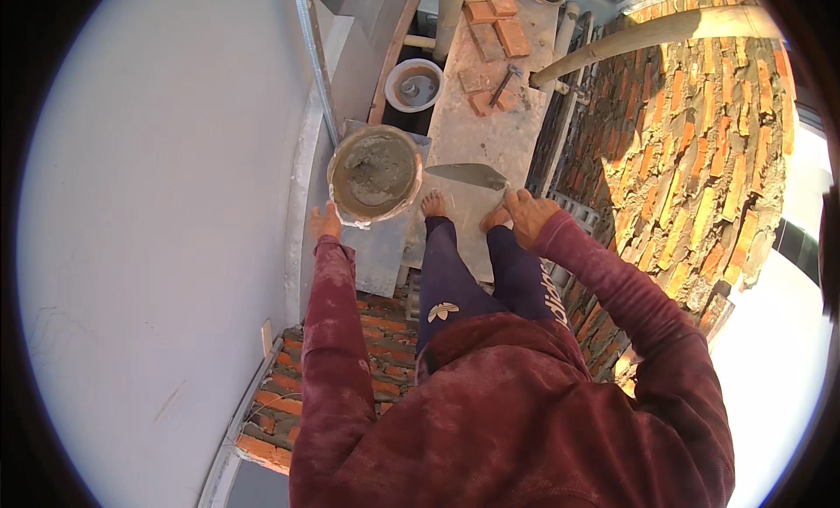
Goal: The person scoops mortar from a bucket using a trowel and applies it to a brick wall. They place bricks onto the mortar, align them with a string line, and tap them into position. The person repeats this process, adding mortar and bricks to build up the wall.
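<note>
My left hand [326, 223] grips the rim of a round bucket of wet grey mortar [378, 173], at its near left side. The bucket's pale rim is caked with mortar. On the right, my right hand [528, 216] is closed around the handle of a pointed trowel [472, 175]. The trowel's blade points left across the board, its tip close to the bucket's right side. My fingers hide most of the handle. Both bare feet stand on the board just below the blade.
A mortar-stained board [477, 136] carries several orange bricks [497, 27] and a hammer [505, 85]. Beyond the bucket sits a white pail [414, 85] with greyish liquid. A rough brick wall [691, 158] rises at right, with a wooden pole [647, 42] across it. A pale wall [157, 202] stands left.
</note>
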`<state>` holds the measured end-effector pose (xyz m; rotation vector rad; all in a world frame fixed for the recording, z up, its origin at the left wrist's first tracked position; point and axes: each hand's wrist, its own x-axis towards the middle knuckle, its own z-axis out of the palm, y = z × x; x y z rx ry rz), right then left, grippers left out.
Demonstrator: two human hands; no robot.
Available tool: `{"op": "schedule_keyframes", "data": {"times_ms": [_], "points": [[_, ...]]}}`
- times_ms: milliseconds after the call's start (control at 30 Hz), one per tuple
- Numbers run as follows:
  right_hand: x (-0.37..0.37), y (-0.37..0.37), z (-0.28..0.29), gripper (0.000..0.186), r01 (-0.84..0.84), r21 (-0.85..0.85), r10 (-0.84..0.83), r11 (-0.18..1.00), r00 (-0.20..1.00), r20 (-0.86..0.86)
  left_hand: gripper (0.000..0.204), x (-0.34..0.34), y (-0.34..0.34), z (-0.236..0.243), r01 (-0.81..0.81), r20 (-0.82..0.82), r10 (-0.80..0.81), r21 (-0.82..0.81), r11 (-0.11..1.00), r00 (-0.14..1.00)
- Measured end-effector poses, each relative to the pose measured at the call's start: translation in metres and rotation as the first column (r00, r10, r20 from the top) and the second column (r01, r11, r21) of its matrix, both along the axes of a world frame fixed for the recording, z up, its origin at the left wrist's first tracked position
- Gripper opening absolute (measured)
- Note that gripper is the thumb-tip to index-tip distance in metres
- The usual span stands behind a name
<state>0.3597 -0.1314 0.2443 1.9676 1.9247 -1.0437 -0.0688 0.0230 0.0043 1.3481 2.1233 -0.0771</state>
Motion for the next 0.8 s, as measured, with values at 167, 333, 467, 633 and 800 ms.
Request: {"op": "schedule_keyframes", "data": {"times_ms": [167,333,467,633,800], "points": [[-0.122,0.131,-0.104,0.027,-0.361,0.034,0.345,0.932,0.91,0.228,0.075,0.007,-0.011,-0.032,-0.135,0.298,0.134,-0.02,0.991,0.945],[-0.175,0.192,-0.188,0.031,-0.453,0.055,0.377,0.89,0.796,0.473,0.058,-0.003,-0.013,-0.063,-0.107,0.395,0.051,0.123,0.987,0.917],[-0.158,0.163,-0.252,0.035,-0.429,0.028,0.392,0.903,0.847,0.36,0.051,0.018,-0.016,-0.045,-0.221,0.502,0.088,0.212,0.952,0.86],[-0.165,0.115,-0.232,0.035,-0.503,-0.128,0.518,0.855,0.843,0.147,0.049,0.004,-0.036,-0.045,-0.318,0.635,0.201,0.074,0.945,0.746],[-0.141,0.149,-0.161,0.037,-0.454,-0.052,0.454,0.889,0.866,0.21,0.048,0.015,-0.044,-0.049,-0.253,0.652,0.086,0.167,0.953,0.754]]}}
